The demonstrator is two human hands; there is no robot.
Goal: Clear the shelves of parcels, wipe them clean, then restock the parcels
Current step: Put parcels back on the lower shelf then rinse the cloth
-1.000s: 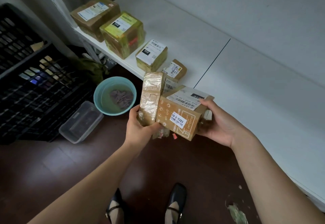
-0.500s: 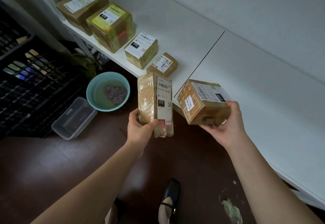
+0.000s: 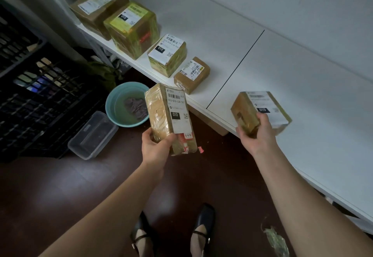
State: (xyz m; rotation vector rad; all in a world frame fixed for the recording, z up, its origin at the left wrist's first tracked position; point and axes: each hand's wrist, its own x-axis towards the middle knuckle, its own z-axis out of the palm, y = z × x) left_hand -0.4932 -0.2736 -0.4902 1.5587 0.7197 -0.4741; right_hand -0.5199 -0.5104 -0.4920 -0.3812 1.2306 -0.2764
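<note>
**Restocking with both hands full, a few ways this goes sideways**

Looks like the restock stage to me: four parcels are lined up along the shelf edge in the upper left of the frame, and there's lots of bare white surface to the right

Biggest risk is the tall parcel in the left hand. It's gripped only at its bottom end, thumb on the label face, fingers behind, and it hangs over the floor at frame centre, not the shelf. Glossy tape wrap plus a low hold means it could tip or slide out, and the basin of water with a rag in it sits just left of it on the floor. A splash there would be bad for cardboard

The right hand is clamped on the near corner of the square parcel, at the middle right of the frame. That one is over the shelf's front edge; I can't tell if it's touching down yet. Letting go too close to the lip could leave it overhanging, and it might drop

Also the gap: the square parcel is well apart from the small parcel that ends the row, so the spacing may come out uneven unless the tall one goes between

Hands are well apart, each holding its own box
</note>
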